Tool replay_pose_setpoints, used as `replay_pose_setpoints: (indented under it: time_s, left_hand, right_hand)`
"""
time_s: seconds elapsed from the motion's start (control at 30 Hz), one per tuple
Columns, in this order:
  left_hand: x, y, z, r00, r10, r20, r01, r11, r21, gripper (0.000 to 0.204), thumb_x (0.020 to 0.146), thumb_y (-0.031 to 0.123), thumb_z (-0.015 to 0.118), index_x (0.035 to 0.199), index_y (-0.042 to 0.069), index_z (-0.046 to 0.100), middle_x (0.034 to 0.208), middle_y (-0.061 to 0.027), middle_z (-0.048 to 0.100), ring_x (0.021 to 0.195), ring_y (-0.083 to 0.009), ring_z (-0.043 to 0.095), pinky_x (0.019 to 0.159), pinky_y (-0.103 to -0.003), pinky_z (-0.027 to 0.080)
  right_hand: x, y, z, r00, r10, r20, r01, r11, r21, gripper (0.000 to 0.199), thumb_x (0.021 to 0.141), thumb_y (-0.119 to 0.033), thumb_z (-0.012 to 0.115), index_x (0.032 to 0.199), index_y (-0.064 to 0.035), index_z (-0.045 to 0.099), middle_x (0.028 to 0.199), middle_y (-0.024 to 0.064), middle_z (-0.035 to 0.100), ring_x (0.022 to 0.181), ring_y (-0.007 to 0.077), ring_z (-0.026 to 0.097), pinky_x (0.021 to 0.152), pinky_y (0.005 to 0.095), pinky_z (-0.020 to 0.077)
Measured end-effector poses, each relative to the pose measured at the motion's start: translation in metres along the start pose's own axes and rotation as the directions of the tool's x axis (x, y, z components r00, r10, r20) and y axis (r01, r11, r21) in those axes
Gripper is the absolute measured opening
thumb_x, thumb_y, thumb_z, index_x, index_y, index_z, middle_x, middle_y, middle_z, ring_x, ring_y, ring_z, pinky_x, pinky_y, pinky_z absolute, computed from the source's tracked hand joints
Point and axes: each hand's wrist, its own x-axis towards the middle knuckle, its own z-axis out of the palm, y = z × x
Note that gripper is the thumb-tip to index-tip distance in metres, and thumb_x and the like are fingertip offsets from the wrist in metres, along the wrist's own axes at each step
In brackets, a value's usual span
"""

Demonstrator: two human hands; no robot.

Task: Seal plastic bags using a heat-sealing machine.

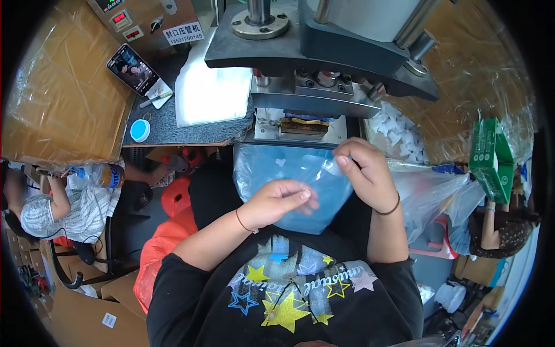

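A translucent blue bin (312, 222) lies across my lap, below the press. Over it hovers my left hand (283, 201), thumb stretched out and fingertips smeared by motion; nothing can be made out in it. At the bin's far right rim, my right hand (368, 176) pinches thumb against forefinger on a small clear plastic piece (330, 166). Another small pale piece (280, 162) shows inside the bin. Just beyond the rim sits the press's lower die (304, 127), a brownish block with a yellow and blue strip on top and a spring beside it.
The press's heavy plate (260, 52) overhangs the die. On its right lies a heap of small white plastic pieces (399, 133), with a clear bag (433, 194) nearer. A phone (133, 68), white sheet (214, 87) and blue-topped round tub (140, 130) occupy the left. Other people sit at both sides.
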Motion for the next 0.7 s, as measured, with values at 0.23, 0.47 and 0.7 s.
replay_pose_setpoints:
  time_s: [0.23, 0.47, 0.7]
  left_hand:
    - [0.011, -0.011, 0.005, 0.982, -0.170, 0.087, 0.179, 0.979, -0.102, 0.027, 0.101, 0.016, 0.058, 0.124, 0.002, 0.061, 0.117, -0.0123, 0.070, 0.102, -0.0197, 0.070, 0.087, -0.032, 0.055]
    - [0.016, -0.009, 0.004, 0.971, -0.207, 0.122, 0.216, 0.974, -0.073, 0.030, 0.099, 0.016, 0.061, 0.126, 0.003, 0.060, 0.118, -0.0120, 0.070, 0.101, -0.0184, 0.070, 0.086, -0.031, 0.056]
    - [0.012, -0.012, 0.005, 0.972, -0.215, 0.091, 0.225, 0.966, -0.127, 0.031, 0.100, 0.017, 0.062, 0.126, 0.002, 0.061, 0.115, -0.0138, 0.071, 0.100, -0.0208, 0.071, 0.083, -0.030, 0.057]
  right_hand:
    - [-0.008, 0.022, -0.031, 0.983, 0.153, -0.097, -0.165, 0.978, -0.126, 0.023, 0.091, -0.009, 0.065, 0.112, 0.0021, 0.066, 0.099, 0.0114, 0.069, 0.088, 0.0172, 0.066, 0.078, 0.0303, 0.0511]
    - [-0.010, 0.018, 0.003, 0.960, 0.267, 0.082, -0.279, 0.931, 0.234, 0.023, 0.092, -0.008, 0.067, 0.112, 0.0019, 0.070, 0.093, 0.0091, 0.071, 0.083, 0.0153, 0.066, 0.075, 0.0282, 0.0523]
    - [-0.011, 0.025, 0.001, 0.982, 0.182, 0.051, -0.187, 0.970, 0.152, 0.019, 0.092, -0.008, 0.066, 0.107, -0.0002, 0.072, 0.094, 0.0115, 0.070, 0.084, 0.0208, 0.067, 0.074, 0.0308, 0.0512]
